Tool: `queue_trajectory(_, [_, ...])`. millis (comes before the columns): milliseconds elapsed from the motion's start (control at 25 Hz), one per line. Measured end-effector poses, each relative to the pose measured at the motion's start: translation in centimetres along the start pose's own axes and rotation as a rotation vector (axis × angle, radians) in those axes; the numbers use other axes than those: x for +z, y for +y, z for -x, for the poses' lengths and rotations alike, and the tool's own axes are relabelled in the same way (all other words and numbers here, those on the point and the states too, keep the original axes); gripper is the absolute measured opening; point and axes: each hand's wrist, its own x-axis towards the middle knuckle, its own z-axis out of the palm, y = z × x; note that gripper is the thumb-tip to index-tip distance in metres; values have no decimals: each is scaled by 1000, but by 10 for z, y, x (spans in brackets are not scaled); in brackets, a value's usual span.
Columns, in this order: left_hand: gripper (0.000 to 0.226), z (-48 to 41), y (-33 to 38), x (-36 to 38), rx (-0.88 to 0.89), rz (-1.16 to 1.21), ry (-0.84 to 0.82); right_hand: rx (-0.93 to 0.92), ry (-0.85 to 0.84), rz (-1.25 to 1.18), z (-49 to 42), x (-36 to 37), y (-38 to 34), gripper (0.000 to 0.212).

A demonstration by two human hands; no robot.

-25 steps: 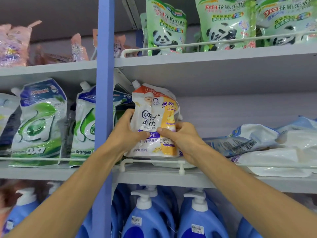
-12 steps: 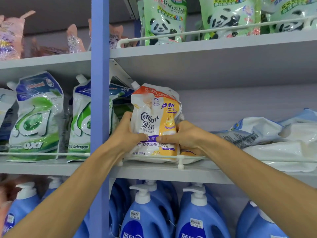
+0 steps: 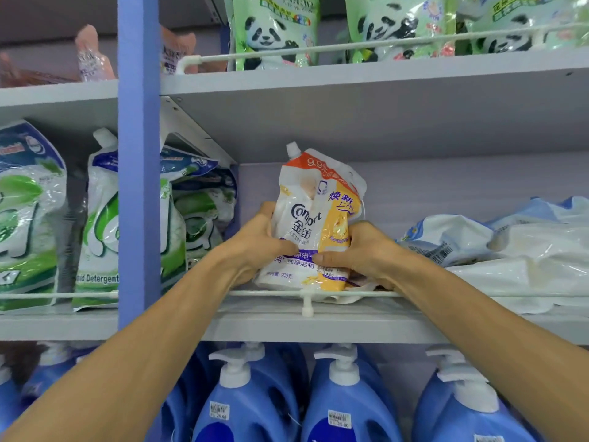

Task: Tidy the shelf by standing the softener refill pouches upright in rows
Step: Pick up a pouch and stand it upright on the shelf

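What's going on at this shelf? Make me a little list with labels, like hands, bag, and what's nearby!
left hand: gripping the pouch's left side
right hand: gripping its right side
Comfort pouch: upright, spout at top, behind the rail
rail: thin white bar along the shelf front
lying pouches: flat in a heap to the right
green detergent pouches: standing to the left
blue pump bottles: on the shelf below

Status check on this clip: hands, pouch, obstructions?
Left hand and right hand grip white-and-yellow softener refill pouch, upright behind white wire shelf rail. Flat white pouches crowd right side.
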Motion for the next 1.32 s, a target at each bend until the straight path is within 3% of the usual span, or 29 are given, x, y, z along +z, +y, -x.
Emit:
queue_trajectory(200, [63,1,-2,-16,29,64,-1,-65,61,9,11,7,-16,24])
queue_trajectory(320, [64,5,-1,-40,46,29,107,-93,107,-34,-1,30,-31,24])
queue_trajectory(520, [59,-2,1,-55,37,-98,366,-89,97,-23,-35,56,-50,47])
queue_trajectory(640, [59,-13,0,-62,51,-100,439,-71,76,-4,-58,56,-52,53])
queue_trajectory(920, [62,-50,-19,-55,5,-145,424,-70,35,82,-114,49,-26,63])
queue_trajectory(1080, [41,-62,-41,-61,-133,-228,290,-39,-105,249,-129,57,-6,66])
queue_trajectory(1320, [48,-60,-49,-67,-197,-212,366,-53,-120,150,-121,71,-10,61])
